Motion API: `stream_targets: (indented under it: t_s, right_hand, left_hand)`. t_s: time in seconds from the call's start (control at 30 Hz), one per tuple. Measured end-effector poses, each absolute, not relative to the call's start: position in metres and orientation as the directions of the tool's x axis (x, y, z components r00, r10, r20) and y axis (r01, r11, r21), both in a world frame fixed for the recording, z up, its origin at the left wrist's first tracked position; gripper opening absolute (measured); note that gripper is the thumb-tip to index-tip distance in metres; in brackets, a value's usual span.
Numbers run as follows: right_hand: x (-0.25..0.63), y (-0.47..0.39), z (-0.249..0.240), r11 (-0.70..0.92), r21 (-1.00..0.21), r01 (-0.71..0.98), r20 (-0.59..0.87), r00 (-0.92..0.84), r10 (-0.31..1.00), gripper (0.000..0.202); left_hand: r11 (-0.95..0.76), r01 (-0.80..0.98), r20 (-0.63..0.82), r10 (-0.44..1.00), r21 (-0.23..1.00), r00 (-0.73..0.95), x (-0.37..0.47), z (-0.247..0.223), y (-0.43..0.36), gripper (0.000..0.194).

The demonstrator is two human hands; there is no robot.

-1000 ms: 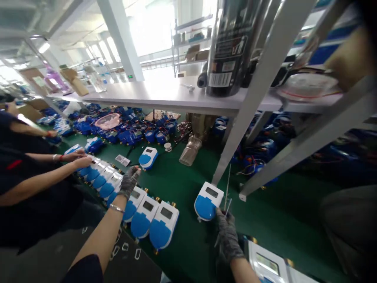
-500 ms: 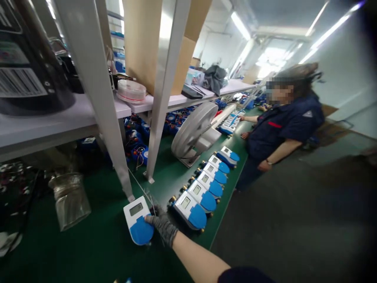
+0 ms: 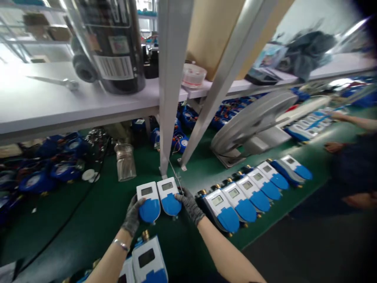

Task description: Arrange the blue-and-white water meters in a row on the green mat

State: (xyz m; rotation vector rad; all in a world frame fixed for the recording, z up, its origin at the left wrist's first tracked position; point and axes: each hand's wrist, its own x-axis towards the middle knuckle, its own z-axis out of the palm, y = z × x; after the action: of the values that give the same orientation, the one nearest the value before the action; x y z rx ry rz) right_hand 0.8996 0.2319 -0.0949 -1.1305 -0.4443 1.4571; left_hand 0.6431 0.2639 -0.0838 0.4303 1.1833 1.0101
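Half a second ago only the right hand was on a single meter; now both gloved hands are out over the green mat and a second meter sits beside the first. Reaching in from the lower left with a bracelet at the wrist, the left hand [image 3: 133, 215] has its fingers curled around the outer left edge of the left meter [image 3: 148, 201]. Coming in from the lower right with the forearm stretched diagonally, the right hand [image 3: 190, 204] has its fingers closed against the right edge of the right meter [image 3: 169, 196]. So each hand is gripping one meter from the outside, and the two meters are pressed side by side between them. Both meters lie flat with their long axes running away from the person, the white ends with grey display windows pointing toward the shelf posts [image 3: 169, 90], the rounded blue ends pointing back toward the wrists. They rest just in front of the foot of the upright post, near a clear jar [image 3: 125, 161]. To their right a row of like meters [image 3: 250, 194] runs off diagonally along the mat's edge, and another meter [image 3: 149, 261] lies closer in, below the left hand.
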Motion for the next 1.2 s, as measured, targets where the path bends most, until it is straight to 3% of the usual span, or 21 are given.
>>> stream_targets:
  t_s: [0.13,0.37,0.57,0.8,1.03,1.2]
  right_hand:
    - [0.899,0.248,-0.09,-0.306,-0.794,-0.525,-0.437,0.144,0.888,0.066]
    - [0.906,0.263,-0.072,-0.369,-0.821,-0.435,-0.438,0.065,0.897,0.064]
    - [0.903,0.24,-0.078,-0.394,-0.875,-0.281,-0.466,0.266,0.844,0.058]
    - [0.896,0.219,-0.081,-0.307,-0.886,-0.347,-0.397,0.226,0.89,0.055]
    - [0.917,0.217,-0.088,-0.267,-0.907,-0.327,-0.379,0.352,0.856,0.038]
    - [0.928,0.239,-0.086,-0.245,-0.929,-0.276,-0.338,0.373,0.864,0.04]
  left_hand:
    - [0.466,-0.5,-0.516,0.855,0.73,0.043,0.654,-0.099,0.262,0.074]
    - [0.416,-0.491,-0.471,0.882,0.766,0.013,0.661,-0.101,0.256,0.069]
    - [0.551,-0.447,-0.591,0.805,0.705,0.061,0.662,-0.093,0.248,0.073]
    - [0.631,-0.306,-0.618,0.772,0.713,0.149,0.656,-0.086,0.234,0.084]
    - [0.622,-0.318,-0.573,0.783,0.715,0.243,0.682,-0.087,0.237,0.086]
    - [0.592,-0.329,-0.542,0.806,0.735,0.238,0.711,-0.092,0.262,0.089]
